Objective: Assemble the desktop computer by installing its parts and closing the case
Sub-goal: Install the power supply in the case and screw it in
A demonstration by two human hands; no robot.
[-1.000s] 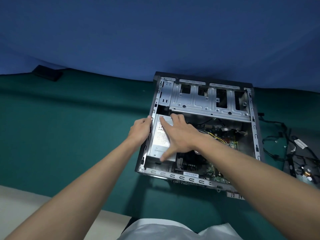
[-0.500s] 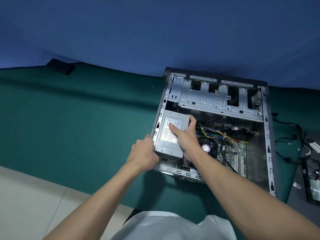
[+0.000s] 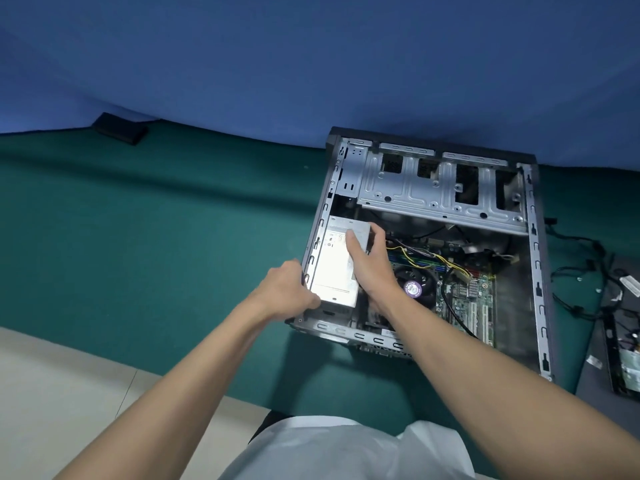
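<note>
Item: power supply (image 3: pixel 332 268) | seat: case (image 3: pixel 535 258), left corner (likely being aligned) | right hand (image 3: pixel 369 263) clasps its edge | left hand (image 3: pixel 285 292) grips case wall, bracing.

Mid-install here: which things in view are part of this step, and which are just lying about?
In use: power supply, gripped by right hand; case, held at its left wall by left hand; motherboard.
Lying about: black object at the table's far left; loose cables and grey panel right of the case.
</note>
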